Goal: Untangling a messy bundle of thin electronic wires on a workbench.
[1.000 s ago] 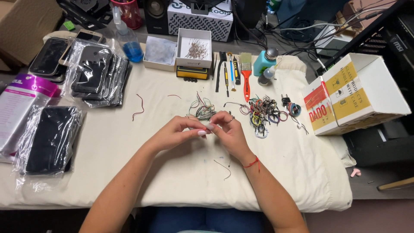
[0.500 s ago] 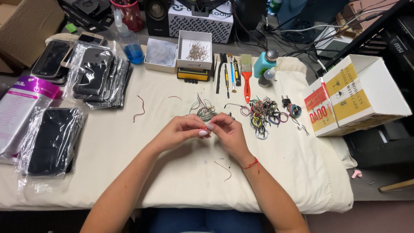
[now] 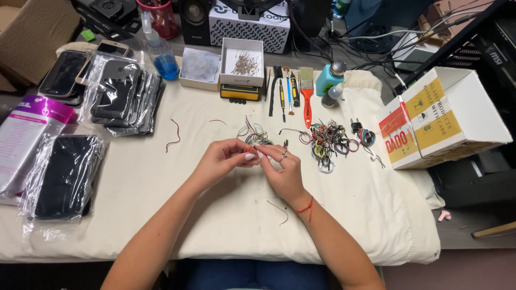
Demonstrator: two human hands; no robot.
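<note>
thin wire (image 3: 257,154) pinched between both hands' fingertips, cream cloth (image 3: 161,177) beneath

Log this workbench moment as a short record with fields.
surface: table under a cream cloth
left hand: fingertips pinching a small wire piece, meeting the right hand
right hand: pinching the same wire piece
behind hands: tangle of coloured wires
far edge: red-handled brush, white box of small parts
left side: bagged black phones
</note>
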